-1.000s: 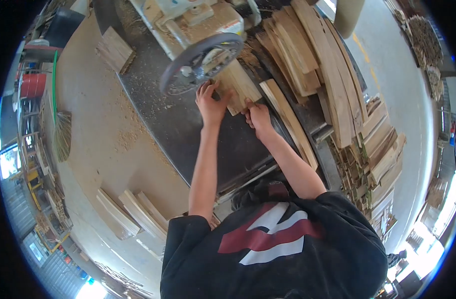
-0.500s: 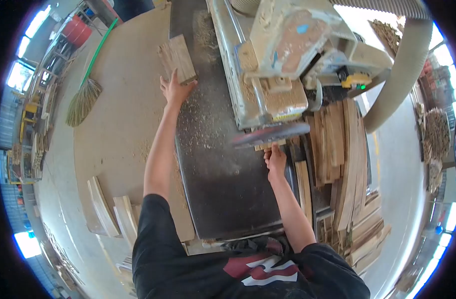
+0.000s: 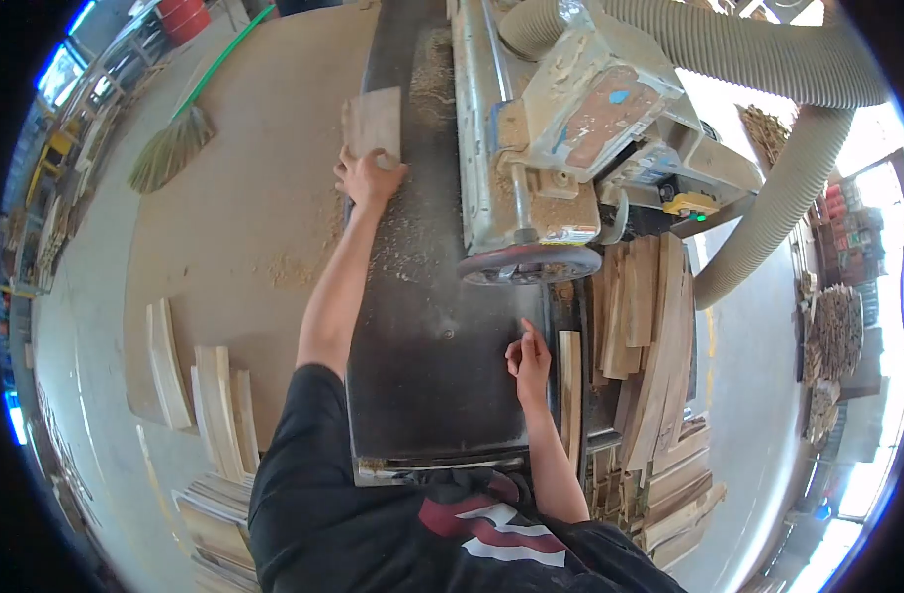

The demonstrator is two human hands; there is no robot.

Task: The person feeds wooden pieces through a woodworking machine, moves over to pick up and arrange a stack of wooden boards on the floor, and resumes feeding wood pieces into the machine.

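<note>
At the left edge of the dark machine table [image 3: 422, 395], my left hand [image 3: 371, 180] has its fingers bent at the near end of a flat wooden board [image 3: 375, 119], apparently gripping it. That board lies across the table's edge and the tan panel beside it. My right hand [image 3: 531, 368] is over the right side of the table, holding nothing, its index finger extended and the other fingers loosely curled. Just beyond it is the machine's handwheel [image 3: 529, 265], apart from the hand.
A dusty machine head [image 3: 610, 119] with a thick ribbed hose [image 3: 758, 59] rises at the right. Wooden strips [image 3: 659, 336] are stacked beside the table. More boards [image 3: 215, 395] lean at the lower left, and a green-handled broom [image 3: 175, 148] lies farther off. Sawdust is scattered about.
My right hand has come back from under the handwheel, toward my body. The handwheel, blurred before, now looks sharp. The board by my left hand has turned straighter along the table.
</note>
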